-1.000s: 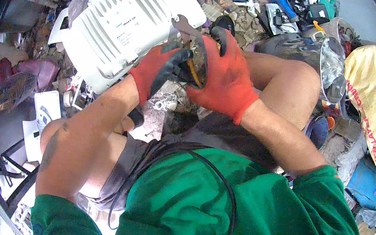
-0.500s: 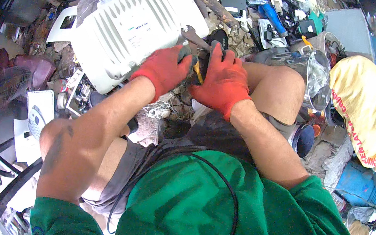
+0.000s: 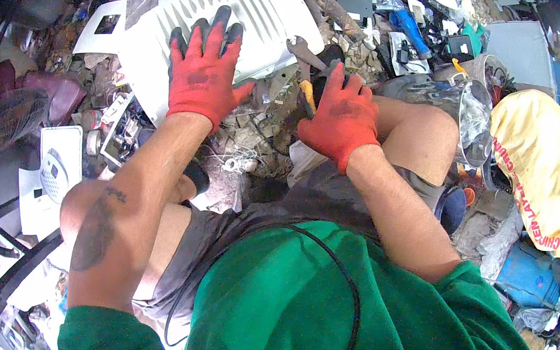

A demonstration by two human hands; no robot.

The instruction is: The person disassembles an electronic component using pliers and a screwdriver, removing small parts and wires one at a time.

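Lying at right, a clear tub (image 3: 440, 94) holds crumpled plastic (image 3: 474, 131); left hand (image 3: 203, 78) has shifted onto a white ribbed casing (image 3: 267, 24), fingers spread; right hand (image 3: 345, 118) grips an open-ended wrench (image 3: 304, 52).

Head cam: L of fisheye pair, faces dn over wearer's green shirt (image 3: 276, 303), near, v. wide.

Brightly lit; the white ribbed casing (image 3: 265, 22) is overexposed, surface detail washed out. Light patches and soft shadow cross the green shirt (image 3: 318, 309). Black vignetting surrounds the view; fisheye curvature bends edges near the rim.
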